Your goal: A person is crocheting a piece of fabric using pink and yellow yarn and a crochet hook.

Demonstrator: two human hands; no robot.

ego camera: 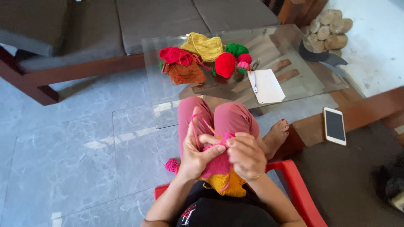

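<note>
At lower centre, we are pinching a half-worked pink-and-yellow crocheted yarn piece point(221, 170) with both hands: left hand point(194, 156), right hand point(246, 155).

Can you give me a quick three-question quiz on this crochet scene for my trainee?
1. True or false: both hands, the left hand and the right hand, are on the pink and yellow crochet piece.
2. Where does the phone lie? A) on the glass table B) on the wooden ledge beside the table C) on the person's lap
3. What lies on the white paper on the glass table?

Key:
1. True
2. B
3. A pen
</note>
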